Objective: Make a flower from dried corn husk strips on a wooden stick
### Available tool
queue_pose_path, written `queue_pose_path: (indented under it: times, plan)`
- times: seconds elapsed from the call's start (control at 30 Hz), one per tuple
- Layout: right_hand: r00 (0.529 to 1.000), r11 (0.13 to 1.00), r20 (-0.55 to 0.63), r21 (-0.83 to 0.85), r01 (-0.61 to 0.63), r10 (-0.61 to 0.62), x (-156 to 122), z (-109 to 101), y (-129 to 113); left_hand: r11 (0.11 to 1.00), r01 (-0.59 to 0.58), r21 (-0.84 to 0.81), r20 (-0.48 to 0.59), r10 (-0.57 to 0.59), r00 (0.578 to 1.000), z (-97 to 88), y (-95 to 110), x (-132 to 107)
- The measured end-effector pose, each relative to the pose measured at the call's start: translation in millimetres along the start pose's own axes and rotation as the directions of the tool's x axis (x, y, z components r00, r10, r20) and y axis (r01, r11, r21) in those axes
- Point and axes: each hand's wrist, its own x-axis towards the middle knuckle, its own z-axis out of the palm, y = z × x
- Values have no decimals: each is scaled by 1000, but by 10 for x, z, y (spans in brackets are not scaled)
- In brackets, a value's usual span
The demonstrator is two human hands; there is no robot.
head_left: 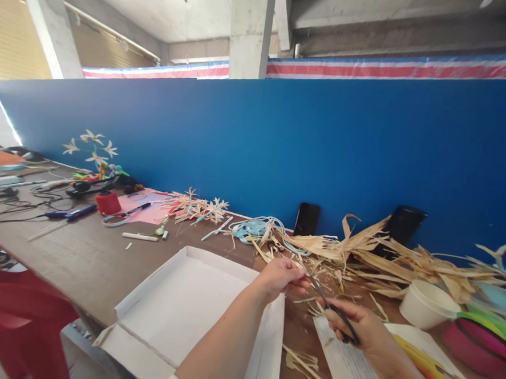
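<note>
My right hand (358, 324) grips a pair of dark scissors (324, 297), fingers in the handles, with the blades pointing up and to the left. The blade tips reach the fingertips of my left hand (279, 277). That hand is closed in a pinch; whatever lies in it is too small to make out. Behind both hands, dried corn husks (339, 246) and thin scraps spread along the blue wall. Under my left forearm lies a shallow white cardboard box (195, 289). A printed paper sheet (341, 361) is partly covered by my right hand.
At right stand a white tub (428, 306), a pink bowl (481, 343) and a yellow tool (434, 372). A phone (306, 219) leans on the blue partition (260, 144). Left are red thread (107, 202), a blue glue gun (78, 213) with cords, and husk flowers (95, 145).
</note>
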Motion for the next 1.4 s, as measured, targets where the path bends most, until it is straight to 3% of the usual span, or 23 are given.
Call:
queue_pose_path:
  times: [0.47,0.8,1.07,1.27,1.4]
  plan:
    - [999,1000,-53,-15,0,-1,-16,45,-47,1000,20,8,-51,-20,999,23,26,-15]
    - [984,996,-177,78,49,-34,23,39,-37,1000,-22,-15,-91,20,996,9,7,-6]
    - [982,996,-187,66,53,-40,-15,91,-79,999,-50,-12,-133,48,990,69,34,-29]
    - [984,996,-171,66,56,-44,28,76,-17,998,-68,-7,-102,67,993,117,-56,-6]
    - [956,988,-286,115,98,-62,87,53,20,999,-35,2,-62,35,997,165,-139,-4]
